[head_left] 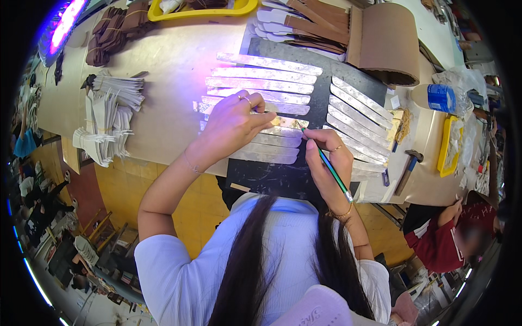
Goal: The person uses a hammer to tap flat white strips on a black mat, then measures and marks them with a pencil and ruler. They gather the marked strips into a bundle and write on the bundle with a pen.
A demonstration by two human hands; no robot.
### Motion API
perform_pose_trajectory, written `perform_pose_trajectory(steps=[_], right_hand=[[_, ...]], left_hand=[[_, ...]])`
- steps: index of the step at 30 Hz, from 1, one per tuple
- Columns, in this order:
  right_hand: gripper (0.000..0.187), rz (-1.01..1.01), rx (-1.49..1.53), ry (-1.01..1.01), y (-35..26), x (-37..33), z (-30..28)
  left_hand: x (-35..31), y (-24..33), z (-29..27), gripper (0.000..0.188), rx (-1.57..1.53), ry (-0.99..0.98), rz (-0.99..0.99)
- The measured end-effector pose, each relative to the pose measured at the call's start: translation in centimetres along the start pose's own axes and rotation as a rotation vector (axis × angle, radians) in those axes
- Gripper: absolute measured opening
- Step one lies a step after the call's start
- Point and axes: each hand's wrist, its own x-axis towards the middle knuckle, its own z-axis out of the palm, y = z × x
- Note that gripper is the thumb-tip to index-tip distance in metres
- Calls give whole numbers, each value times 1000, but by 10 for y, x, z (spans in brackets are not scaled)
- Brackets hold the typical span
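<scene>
My right hand (331, 163) is closed around a green pencil (333, 169). Its tip meets the right end of a pale strip with yellowish patches (287, 123). Across the same strip lies my left hand (235, 124), its fingers bent and pressed together on it; part of the strip is hidden beneath them. Above and below this hand, several long whitish strips (261, 83) lie in a row, side by side. A second fanned group of similar strips (356, 117) lies to the right of the pencil. Both groups rest on a black board (272, 180).
Bundles of white strips (109, 117) and brown bundles (117, 30) lie on the left. At the back are a yellow tray (202, 13), brown pieces (318, 24) and a curved cardboard sheet (389, 43). A hammer (409, 173) and blue jar (440, 98) are right. Another person's red sleeve (439, 244) shows lower right.
</scene>
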Motion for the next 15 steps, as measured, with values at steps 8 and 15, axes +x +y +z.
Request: perform_pose_trajectory(steps=[8, 15], right_hand=[[14, 60, -6, -39, 0, 4, 8], [15, 51, -83, -58, -2, 10, 15]], left_hand=[[1, 0, 1, 19, 12, 35, 20], [2, 1, 3, 19, 32, 38, 10]])
